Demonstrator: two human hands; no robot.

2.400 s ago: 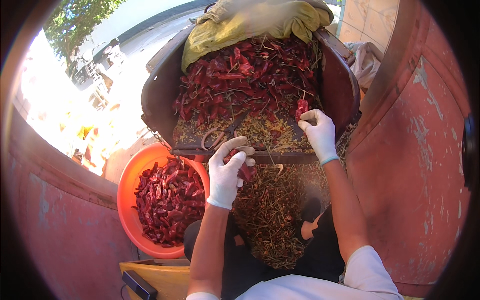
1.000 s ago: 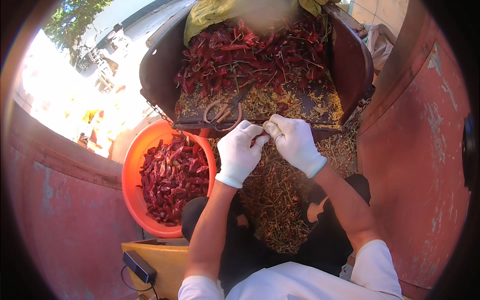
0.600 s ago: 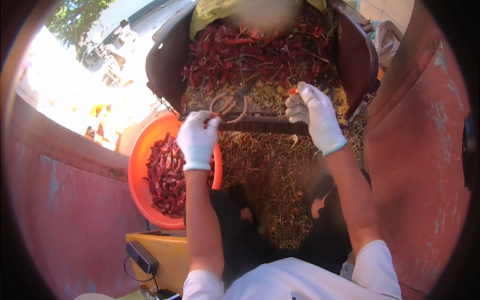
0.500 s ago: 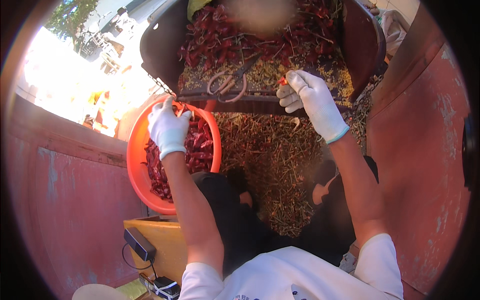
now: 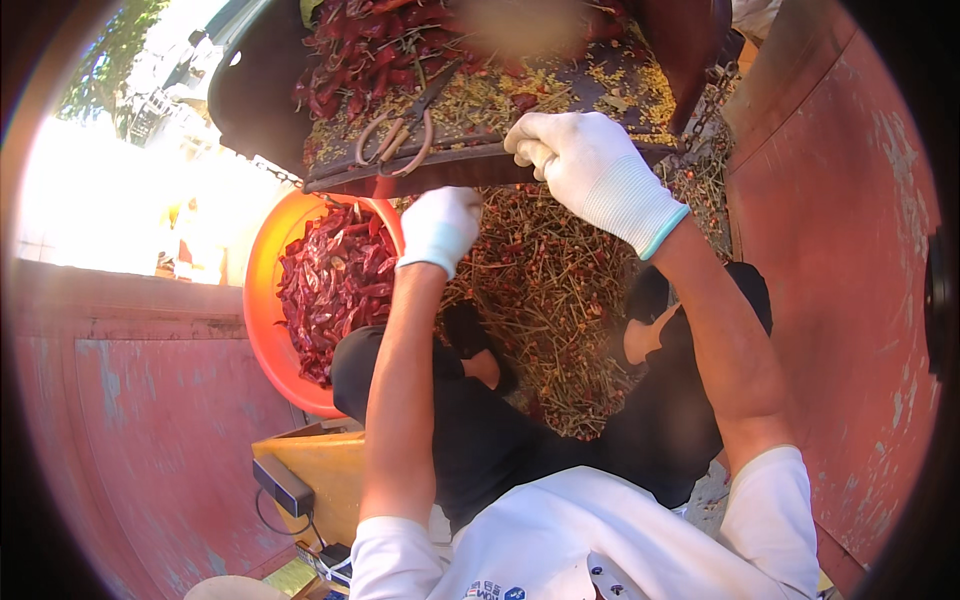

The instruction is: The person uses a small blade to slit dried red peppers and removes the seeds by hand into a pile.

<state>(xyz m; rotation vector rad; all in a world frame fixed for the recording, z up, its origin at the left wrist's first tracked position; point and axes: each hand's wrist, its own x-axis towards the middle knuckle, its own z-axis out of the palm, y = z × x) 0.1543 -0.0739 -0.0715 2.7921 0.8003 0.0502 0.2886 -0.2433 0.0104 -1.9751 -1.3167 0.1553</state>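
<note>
My right hand (image 5: 590, 165), in a white knit glove, is held over the front lip of a dark trough (image 5: 450, 165). Its fingers are curled into a pinch; whatever is between them is hidden. My left hand (image 5: 440, 225), gloved too, sits just right of an orange basin (image 5: 262, 320). Its fingers are curled in and slightly smeared, so their contents do not show. Dried red chili peppers (image 5: 335, 290) fill much of the basin. More red chilies (image 5: 370, 55) are heaped in the trough behind scissors (image 5: 400, 145) with pink handles.
Stems and scraps (image 5: 550, 310) cover the ground between my feet. Yellow seeds (image 5: 480, 100) lie in the trough. Reddish painted panels (image 5: 830, 280) rise on both sides. A wooden box (image 5: 320, 465) with a black device (image 5: 283, 485) stands at the lower left. A chain (image 5: 700, 120) hangs by the trough.
My left hand has moved right, out from over the basin. The right hand has shifted left, and the red piece in its fingertips no longer shows. The whole view has shifted.
</note>
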